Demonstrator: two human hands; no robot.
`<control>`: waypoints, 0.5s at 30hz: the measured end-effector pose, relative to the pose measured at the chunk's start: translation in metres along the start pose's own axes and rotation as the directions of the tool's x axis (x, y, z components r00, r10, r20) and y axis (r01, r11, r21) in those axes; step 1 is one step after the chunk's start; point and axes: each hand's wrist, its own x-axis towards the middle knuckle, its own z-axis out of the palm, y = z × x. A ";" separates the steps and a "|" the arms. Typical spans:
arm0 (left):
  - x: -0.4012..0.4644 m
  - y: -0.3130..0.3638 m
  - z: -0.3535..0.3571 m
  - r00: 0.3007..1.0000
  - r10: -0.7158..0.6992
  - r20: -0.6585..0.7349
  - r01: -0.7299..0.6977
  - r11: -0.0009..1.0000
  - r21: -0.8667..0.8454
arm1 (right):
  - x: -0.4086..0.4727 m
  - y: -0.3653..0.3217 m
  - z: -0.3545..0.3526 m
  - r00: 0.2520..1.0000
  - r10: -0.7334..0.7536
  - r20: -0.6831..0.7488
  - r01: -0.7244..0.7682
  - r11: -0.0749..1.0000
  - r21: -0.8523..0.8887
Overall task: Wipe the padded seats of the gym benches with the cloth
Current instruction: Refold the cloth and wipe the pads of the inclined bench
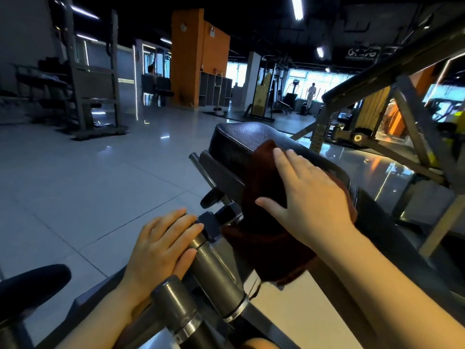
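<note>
Steel first: our left hand (161, 245) lies flat, fingers straight, on the grey cylindrical metal post (216, 268) of the bench frame, bracing, holding nothing. Right of it, the dark red-brown soft cloth (261, 248) drapes over the near end of the black textured padded seat (241, 139) and hangs down its side. Our right hand (309, 195) presses on top of the cloth, fingers extended and spread, palm down, not pinching. We judge the cloth light, limp and likely to bunch, so flat palm pressure suits it; the seat looks firm and slightly slick. Far end of seat is uncovered; whether it's already wiped we can't tell. Grey angled frame (412, 122) stands at right.
</note>
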 end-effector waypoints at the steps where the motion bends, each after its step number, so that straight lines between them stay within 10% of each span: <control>1: -0.001 0.000 0.000 1.000 0.001 0.003 -0.001 1.000 0.005 | 0.000 0.004 -0.003 1.000 0.020 0.022 -0.020 1.000 0.019; 9: 0.000 -0.003 0.007 1.000 -0.007 -0.024 0.006 1.000 -0.016 | 0.079 0.012 -0.006 0.970 0.056 0.235 -0.135 0.932 0.335; 15: -0.002 -0.004 0.008 0.999 0.000 -0.047 -0.001 1.000 -0.022 | 0.116 -0.040 0.001 0.997 0.063 0.046 -0.073 0.961 0.266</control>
